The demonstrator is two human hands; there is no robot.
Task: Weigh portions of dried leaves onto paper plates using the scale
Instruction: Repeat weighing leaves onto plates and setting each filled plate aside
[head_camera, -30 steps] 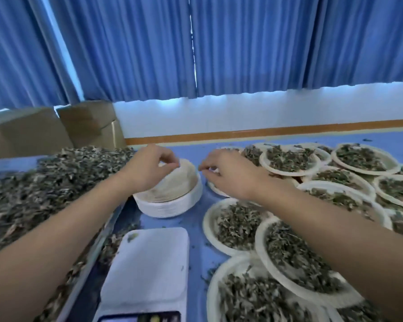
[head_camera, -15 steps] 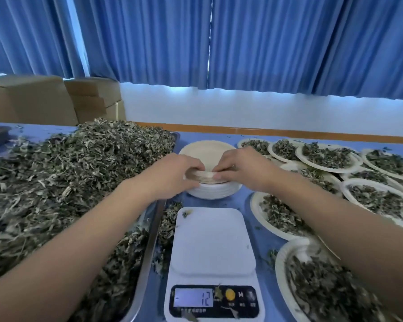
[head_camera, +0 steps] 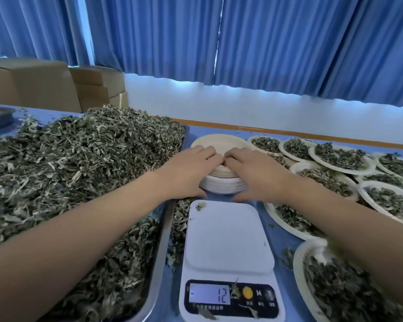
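Note:
A stack of paper plates [head_camera: 221, 183] stands just behind the white scale [head_camera: 228, 238], whose platform is bare but for a leaf scrap; its display reads 12 after a dash. The stack's top plates [head_camera: 219, 141] tilt up toward me. My left hand [head_camera: 191, 169] and my right hand [head_camera: 254, 171] lie over the stack from either side. Their curled fingertips meet at the near rim of the top plates, and both thumbs stretch down beside the stack's base. A heap of dried leaves [head_camera: 79, 168] fills a metal tray [head_camera: 159, 263] on the left.
Several paper plates holding leaf portions [head_camera: 340, 156] crowd the blue table on the right, one close to the scale [head_camera: 293, 219] and one at the front right [head_camera: 335, 289]. Cardboard boxes [head_camera: 33, 87] stand at the back left under blue curtains.
My view has swung left and down, bringing the scale into full sight. Both hands have closed in from the stack's sides, and their fingertips now meet at its near rim.

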